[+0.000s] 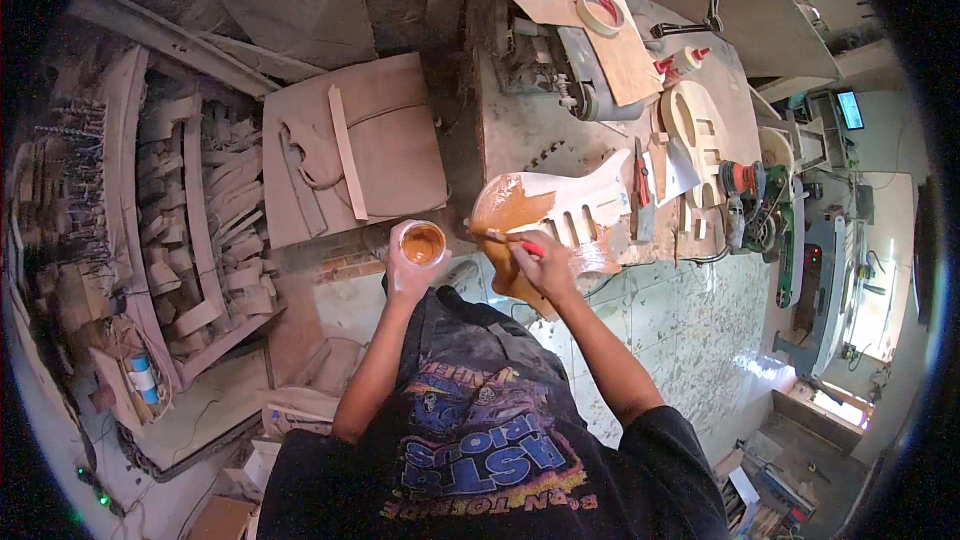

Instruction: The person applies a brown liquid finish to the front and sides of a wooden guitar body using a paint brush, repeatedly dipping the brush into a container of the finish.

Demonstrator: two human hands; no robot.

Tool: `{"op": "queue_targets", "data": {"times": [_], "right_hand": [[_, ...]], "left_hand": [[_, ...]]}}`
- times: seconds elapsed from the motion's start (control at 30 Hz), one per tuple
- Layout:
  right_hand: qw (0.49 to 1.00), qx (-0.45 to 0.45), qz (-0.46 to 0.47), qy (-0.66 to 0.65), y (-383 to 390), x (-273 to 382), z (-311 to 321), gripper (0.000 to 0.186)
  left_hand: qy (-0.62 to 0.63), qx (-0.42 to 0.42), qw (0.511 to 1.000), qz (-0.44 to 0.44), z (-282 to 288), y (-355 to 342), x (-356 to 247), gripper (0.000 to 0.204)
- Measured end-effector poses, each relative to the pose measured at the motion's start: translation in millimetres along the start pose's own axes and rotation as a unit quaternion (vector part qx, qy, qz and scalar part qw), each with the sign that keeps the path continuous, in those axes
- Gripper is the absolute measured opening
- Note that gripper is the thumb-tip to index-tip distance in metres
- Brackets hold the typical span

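Note:
My left hand (408, 280) grips an open clear jar (425, 246) of orange-brown liquid, held left of a pale wooden guitar body (568, 187) with routed slots. My right hand (540, 262) is closed on a brush (500, 238) with a red handle end; its head rests on the body's left part, which is coated glossy orange-brown. The body's upper right part is bare wood, and its lower right edge has patchy colour. Just right of it lie a red-handled tool (643, 185) and a second, pale guitar body (700, 140).
The dusty workbench (500, 130) holds a sanding machine (610, 80), tape roll (600, 13), glue bottle (688, 62) and red power sander (742, 180). A board (390, 120) with a wooden strip is at left, beside wood offcuts (225, 200) and drill bits (75, 135).

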State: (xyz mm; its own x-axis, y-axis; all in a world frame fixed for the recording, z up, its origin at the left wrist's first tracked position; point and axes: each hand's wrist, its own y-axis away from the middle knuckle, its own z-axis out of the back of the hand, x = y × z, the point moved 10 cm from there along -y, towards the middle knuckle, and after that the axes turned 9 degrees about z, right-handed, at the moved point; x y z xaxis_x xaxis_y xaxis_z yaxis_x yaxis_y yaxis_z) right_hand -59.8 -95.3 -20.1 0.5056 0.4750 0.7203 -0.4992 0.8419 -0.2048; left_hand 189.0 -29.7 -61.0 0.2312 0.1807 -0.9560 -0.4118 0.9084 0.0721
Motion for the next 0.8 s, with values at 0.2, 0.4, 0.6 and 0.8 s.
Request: {"op": "queue_targets", "data": {"times": [0.2,0.4,0.6,0.8], "right_hand": [[0.981,-0.145,-0.132,0.007,-9.6,-50.6,50.0,0.016],[0.996,-0.073,-0.003,0.053,-1.9,-11.2,9.0,0.015],[0.982,-0.154,-0.107,-0.021,-38.5,-49.8,40.0,0.017],[0.999,-0.020,0.021,-0.023,-30.6,-0.2,4.5,0.018]], "left_hand": [[0.020,0.003,1.000,0.018,1.0,0.3,-5.2,0.065],[0.012,0.016,1.000,0.006,-1.3,-0.6,-7.4,0.063],[0.017,0.029,0.999,-0.004,-9.9,-3.7,-9.2,0.062],[0.037,0.026,0.999,0.003,-12.5,-0.9,-3.8,0.062]]}}
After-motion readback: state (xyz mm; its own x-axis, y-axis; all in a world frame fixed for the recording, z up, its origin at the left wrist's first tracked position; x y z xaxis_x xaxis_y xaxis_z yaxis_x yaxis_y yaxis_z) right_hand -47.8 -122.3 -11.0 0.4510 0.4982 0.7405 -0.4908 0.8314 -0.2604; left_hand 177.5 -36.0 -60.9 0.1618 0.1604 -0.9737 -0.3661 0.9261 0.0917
